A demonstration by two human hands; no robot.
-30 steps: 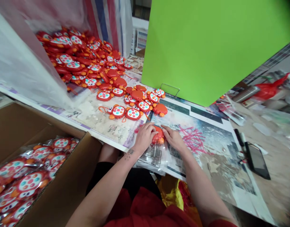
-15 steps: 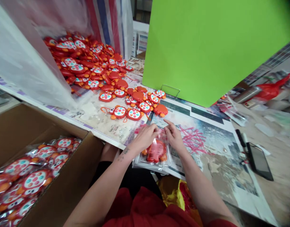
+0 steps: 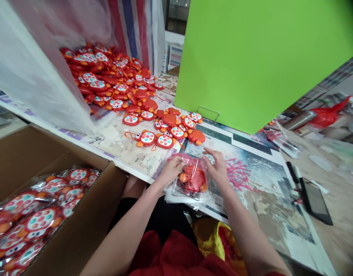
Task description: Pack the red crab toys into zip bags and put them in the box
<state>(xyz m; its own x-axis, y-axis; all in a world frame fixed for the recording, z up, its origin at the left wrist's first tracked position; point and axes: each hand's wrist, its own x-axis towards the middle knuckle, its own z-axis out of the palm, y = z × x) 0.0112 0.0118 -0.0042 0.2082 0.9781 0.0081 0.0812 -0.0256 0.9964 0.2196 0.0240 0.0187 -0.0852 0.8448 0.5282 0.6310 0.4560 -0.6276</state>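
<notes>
In front of me, a red crab-shaped toy point(image 3: 194, 178) with orange claws lies back side up inside a clear plastic bag point(image 3: 178, 188). The bag rests on a stack of flat clear bags point(image 3: 172, 198) at the table's front edge. My left hand point(image 3: 171, 168) pinches the bag's upper left part, fingers closed. Beside the upper right edge of the bag is my right hand point(image 3: 216, 165), fingers apart and curved, with nothing gripped; I cannot tell whether its thumb touches the plastic. Just beyond lie several loose crab toys point(image 3: 165, 140) with coloured dots on white.
A large heap of crab toys point(image 3: 101, 76) spills from a white striped sack point(image 3: 58, 73) at back left. An open carton point(image 3: 87, 226) at left holds bagged toys point(image 3: 44, 218). A green board point(image 3: 245, 57) stands behind. A phone point(image 3: 316, 201) lies at right.
My right hand has moved off the bag's top and opened its fingers. My left hand has shifted left along the bag, and the bagged toy has turned slightly.
</notes>
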